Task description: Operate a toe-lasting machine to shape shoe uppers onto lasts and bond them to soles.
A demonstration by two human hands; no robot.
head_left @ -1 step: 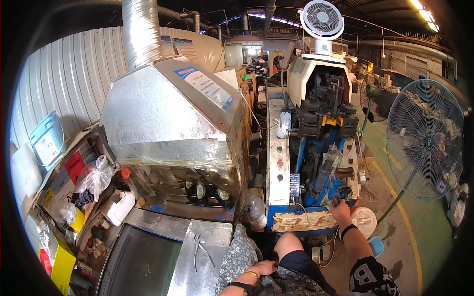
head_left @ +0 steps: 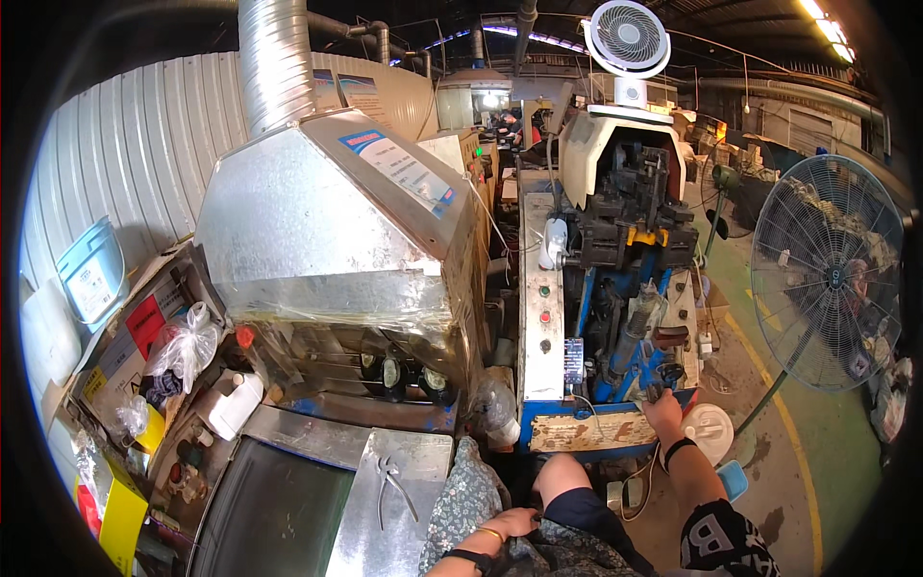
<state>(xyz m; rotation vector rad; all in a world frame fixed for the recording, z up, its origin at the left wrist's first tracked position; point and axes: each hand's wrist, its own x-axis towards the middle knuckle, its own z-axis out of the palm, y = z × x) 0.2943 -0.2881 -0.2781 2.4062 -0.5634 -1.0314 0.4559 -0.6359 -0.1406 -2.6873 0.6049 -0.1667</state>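
Note:
My right hand (head_left: 661, 412) reaches to the front of a blue and white machine (head_left: 543, 337). Its fingers close round a small dark knob (head_left: 655, 391) at the machine's near right corner. On my lap, over a dark floral apron (head_left: 471, 505), lies my left hand (head_left: 519, 522) with its fingers curled in; what they hold, if anything, is hidden. A pair of pliers (head_left: 392, 486) rests on the metal plate (head_left: 361, 524) left of my lap. Dark shoes (head_left: 394, 375) show under the metal hood (head_left: 327, 212).
A conveyor belt (head_left: 274, 510) runs out below the hood. Left of it sit a white jug (head_left: 231, 404) and a yellow box (head_left: 120, 524). On the right stand a large floor fan (head_left: 832, 274), a round white lid (head_left: 709, 431) and a blue tray (head_left: 733, 479). A small fan (head_left: 628, 38) tops the machine.

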